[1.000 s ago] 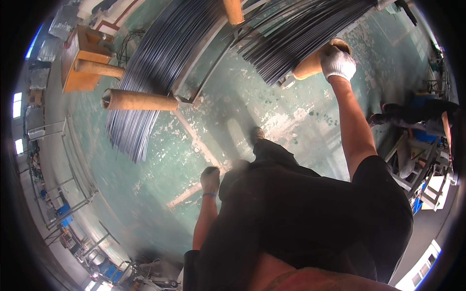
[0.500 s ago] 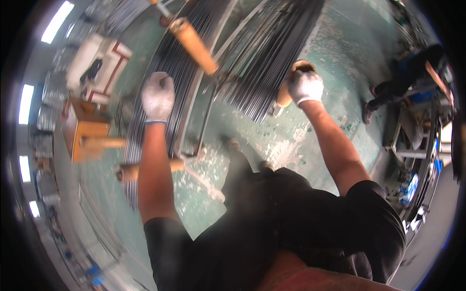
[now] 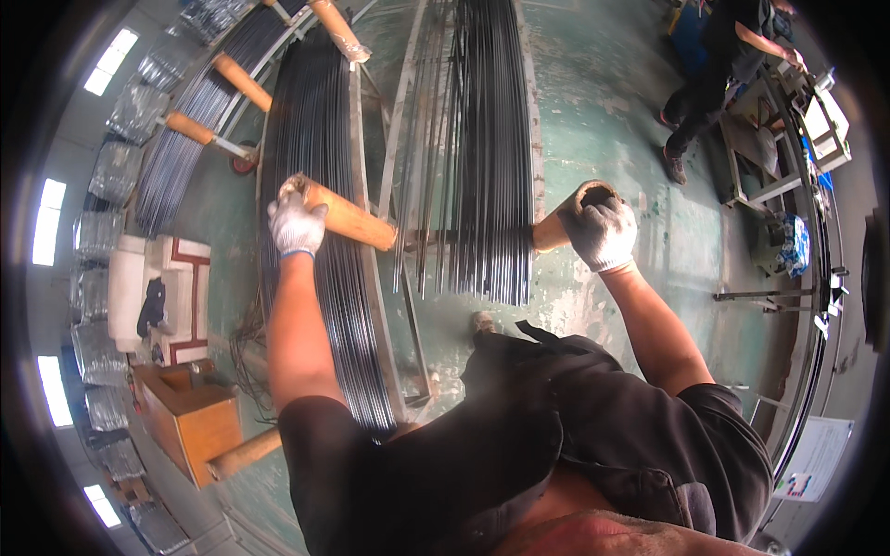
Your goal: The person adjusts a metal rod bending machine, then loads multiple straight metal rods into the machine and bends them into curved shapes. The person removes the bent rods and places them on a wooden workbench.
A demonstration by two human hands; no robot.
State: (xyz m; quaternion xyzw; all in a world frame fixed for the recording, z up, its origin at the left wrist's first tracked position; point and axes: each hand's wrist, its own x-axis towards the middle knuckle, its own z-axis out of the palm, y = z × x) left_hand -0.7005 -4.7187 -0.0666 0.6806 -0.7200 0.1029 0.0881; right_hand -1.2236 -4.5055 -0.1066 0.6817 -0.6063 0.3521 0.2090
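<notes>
My left hand, in a whitish work glove, is closed at the open end of a brown cardboard tube. This tube slants over the edge of a rack beside a bundle of dark thin rods. On the other side, my gloved right hand grips the rim of a second cardboard tube, its hollow end facing up towards me. Between the two tubes lies another bundle of long dark rods, their near ends uneven. My fingertips are partly hidden on both sides.
Metal rack frames carry the rods. More cardboard tubes stick up at the far left. A wooden cabinet and a white-and-red box-like unit stand left. At the far right, a person in dark clothes stands by a workbench.
My left hand, earlier a fist over the rods, now holds a cardboard tube. My right hand stays on its tube. The view has turned, and the rod bundles now run more straight ahead.
</notes>
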